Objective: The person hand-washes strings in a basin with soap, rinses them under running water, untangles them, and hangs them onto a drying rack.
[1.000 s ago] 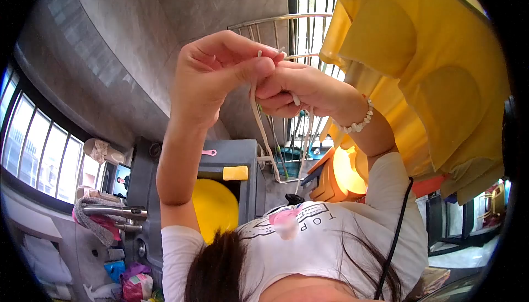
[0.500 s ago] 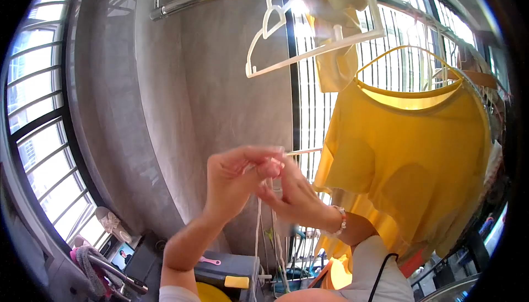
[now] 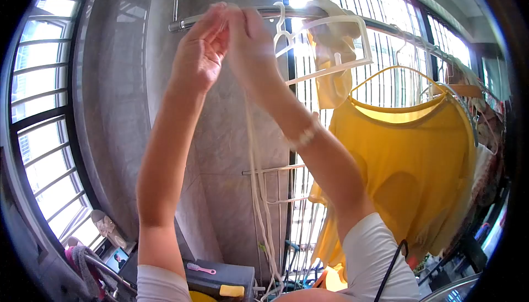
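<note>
Both hands are raised at the metal rail (image 3: 374,23), near its left end. My left hand (image 3: 201,48) has its fingers bent up against the rail; what they hold, if anything, is hidden. My right hand (image 3: 248,34), blurred by motion, is beside it, with a pale bracelet on the wrist. From the right hand a long whitish cord (image 3: 254,164) hangs down in several strands. Just right of the hands a white hanger (image 3: 330,70) hangs on the rail.
Yellow shirt (image 3: 408,153) on a hanger at the right, with a pale yellow cloth (image 3: 330,54) over the rail. Below are a grey sink unit (image 3: 237,275), a pink brush (image 3: 201,269) and a yellow sponge (image 3: 232,291). Barred windows (image 3: 49,153) stand at the left.
Both hands have risen from chest height to the rail, and the cord now hangs long beneath them. The view has tilted up, bringing the rail and hangers into sight.
</note>
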### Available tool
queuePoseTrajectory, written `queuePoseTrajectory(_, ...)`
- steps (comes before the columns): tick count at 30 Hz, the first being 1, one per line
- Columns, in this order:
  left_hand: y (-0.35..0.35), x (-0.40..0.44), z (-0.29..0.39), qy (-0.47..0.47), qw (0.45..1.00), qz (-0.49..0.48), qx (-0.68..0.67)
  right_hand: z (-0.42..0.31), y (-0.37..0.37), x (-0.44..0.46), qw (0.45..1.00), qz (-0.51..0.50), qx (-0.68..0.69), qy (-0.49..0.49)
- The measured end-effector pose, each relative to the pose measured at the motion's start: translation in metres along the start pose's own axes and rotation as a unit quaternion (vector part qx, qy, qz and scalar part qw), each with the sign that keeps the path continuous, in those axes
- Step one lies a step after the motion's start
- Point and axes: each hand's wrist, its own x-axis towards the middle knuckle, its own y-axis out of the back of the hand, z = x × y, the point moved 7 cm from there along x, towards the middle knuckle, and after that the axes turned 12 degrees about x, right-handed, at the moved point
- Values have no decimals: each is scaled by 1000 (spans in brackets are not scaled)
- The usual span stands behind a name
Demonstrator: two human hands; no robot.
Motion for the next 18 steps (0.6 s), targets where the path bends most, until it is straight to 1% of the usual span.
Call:
queuePoseTrajectory(1,9,5,-4,-7,996,-16,-86,-4,-7,19,998,-3,-56,13)
queuePoseTrajectory(2,21,6,-13,-8,996,-17,-87,-6,-16,34,985,-21,-168,29)
queuePoseTrajectory(3,41,7,-27,6,997,54,-56,-10,-24,47,959,-38,-278,46)
queuePoseTrajectory(4,59,7,-39,19,992,125,-26,-15,-27,58,958,-37,-279,51)
queuePoseTrajectory(5,64,12,-49,16,992,124,-29,-15,-38,67,919,-105,-377,51)
queuePoseTrajectory(6,68,15,-61,52,990,127,-16,-13,-47,71,864,-172,-470,49)
queuePoseTrajectory(7,75,18,-73,92,987,132,-3,-17,-43,77,863,-176,-472,47)
queuePoseTrajectory(8,79,23,-74,94,986,135,-6,-20,-47,78,842,-266,-464,78)
queuePoseTrajectory(10,77,39,-66,30,995,92,-7,-13,-60,74,811,-359,-449,107)
queuePoseTrajectory(11,75,46,-61,-5,998,70,-7,-6,-64,77,792,-353,-484,119)
queuePoseTrajectory(12,70,51,-57,-10,1000,16,10,3,-67,78,772,-345,-518,131)
queuePoseTrajectory(13,72,56,-55,-11,1000,19,8,10,-71,82,750,-335,-551,145)
queuePoseTrajectory(15,55,58,-48,-26,997,-75,10,20,-75,93,714,-322,-600,165)
queuePoseTrajectory(17,53,62,-52,-4,998,-63,9,28,-74,104,705,-330,-606,165)
queuePoseTrajectory(18,50,65,-55,10,997,-75,23,31,-75,110,700,-331,-610,168)
